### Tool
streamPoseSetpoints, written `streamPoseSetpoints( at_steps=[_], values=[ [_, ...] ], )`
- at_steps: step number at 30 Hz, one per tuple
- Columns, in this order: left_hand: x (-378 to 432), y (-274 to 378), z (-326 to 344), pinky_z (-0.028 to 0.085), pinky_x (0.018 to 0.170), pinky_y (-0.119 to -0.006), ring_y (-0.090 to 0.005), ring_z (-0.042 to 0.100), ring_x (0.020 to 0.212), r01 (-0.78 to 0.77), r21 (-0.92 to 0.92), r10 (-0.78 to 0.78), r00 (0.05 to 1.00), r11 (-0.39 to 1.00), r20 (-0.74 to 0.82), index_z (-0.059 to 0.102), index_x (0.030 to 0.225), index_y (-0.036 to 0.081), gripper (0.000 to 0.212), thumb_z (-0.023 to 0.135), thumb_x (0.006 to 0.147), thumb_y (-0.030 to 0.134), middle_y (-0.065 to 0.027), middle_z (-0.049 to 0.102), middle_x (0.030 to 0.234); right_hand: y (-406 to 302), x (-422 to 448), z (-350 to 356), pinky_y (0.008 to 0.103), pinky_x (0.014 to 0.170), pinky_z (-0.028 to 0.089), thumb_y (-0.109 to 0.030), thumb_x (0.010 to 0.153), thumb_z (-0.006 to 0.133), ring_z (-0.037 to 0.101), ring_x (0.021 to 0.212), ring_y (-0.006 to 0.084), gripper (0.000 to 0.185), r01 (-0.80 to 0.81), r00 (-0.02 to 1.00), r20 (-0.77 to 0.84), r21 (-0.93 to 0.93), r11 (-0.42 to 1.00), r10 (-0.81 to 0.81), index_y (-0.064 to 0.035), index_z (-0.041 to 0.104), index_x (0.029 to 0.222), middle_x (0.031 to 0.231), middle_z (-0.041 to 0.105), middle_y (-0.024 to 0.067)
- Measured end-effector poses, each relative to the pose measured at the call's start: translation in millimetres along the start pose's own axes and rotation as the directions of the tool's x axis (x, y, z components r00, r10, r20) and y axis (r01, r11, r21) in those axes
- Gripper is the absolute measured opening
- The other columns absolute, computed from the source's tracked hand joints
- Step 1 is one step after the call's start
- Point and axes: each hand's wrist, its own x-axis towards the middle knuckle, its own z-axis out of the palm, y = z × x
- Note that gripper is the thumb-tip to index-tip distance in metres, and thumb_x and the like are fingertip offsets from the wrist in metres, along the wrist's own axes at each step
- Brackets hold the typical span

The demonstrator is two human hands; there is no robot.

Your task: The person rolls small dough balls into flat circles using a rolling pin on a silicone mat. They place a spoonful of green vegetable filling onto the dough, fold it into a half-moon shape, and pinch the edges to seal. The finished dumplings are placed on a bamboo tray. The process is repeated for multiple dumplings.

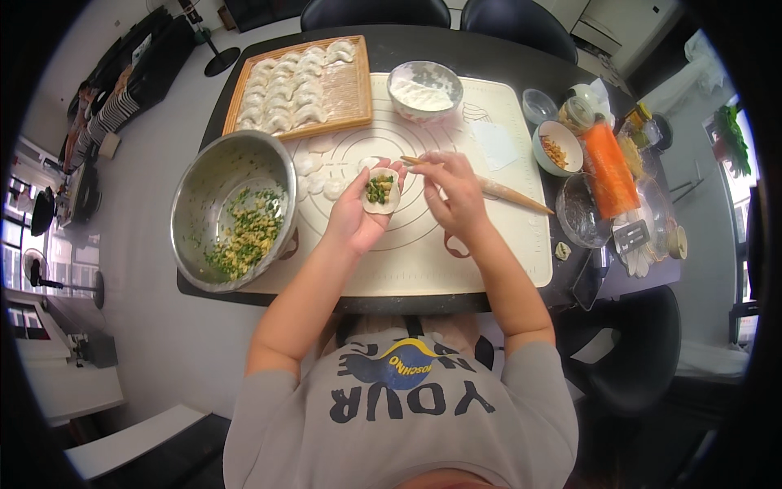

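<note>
My left hand [357, 223] holds a round dumpling wrapper [374, 209] on its palm and fingers. A heap of green and yellow filling [380, 189] lies on the wrapper. My right hand [453, 192] is just to the right, fingers bent, fingertips close to my left fingers. A tapered wooden rolling pin [516, 195] lies on the mat and runs beneath my right hand; whether the hand touches it is unclear. Several flat wrappers [314, 184] lie left of my left hand. A steel bowl [183, 214] of chopped filling [247, 235] stands at the left.
A pale silicone mat [415, 275] covers the table. Behind are a bamboo tray [342, 91] with rows of floured dumplings [281, 88] and a bowl of flour [421, 95]. At right stand a bowl of small brown bits [555, 150], an orange bag [611, 174] and plastic containers [583, 211].
</note>
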Motion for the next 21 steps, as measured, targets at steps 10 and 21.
streamPoseSetpoints(
  at_steps=[10,21],
  values=[
    [46,-28,-15,0.042,0.107,-0.040,-0.0300,0.046,0.128,-0.040,0.139,0.045,0.998,0.989,-0.036,0.039,0.136,-0.003,0.042,0.036,0.104,0.025,-0.0190,0.047,0.136,34,-24,8,0.0396,0.081,0.046,-0.015,0.077,0.073,0.056,0.095,0.0292,0.019,-0.181,0.983,-0.051,-0.128,0.975,0.176,-0.0076,0.069,0.094,0.099,0.061,0.0093],
    [42,-30,-19,0.039,0.109,-0.040,-0.0293,0.045,0.129,-0.039,0.205,0.049,0.998,0.978,-0.043,0.039,0.135,-0.005,0.044,0.032,0.105,0.026,-0.0196,0.048,0.135,31,-24,17,0.0390,0.079,0.046,-0.013,0.075,0.074,0.056,0.092,0.0274,0.015,-0.215,0.976,0.008,-0.135,0.967,0.218,-0.0071,0.068,0.087,0.096,0.061,0.0070]
  ],
)
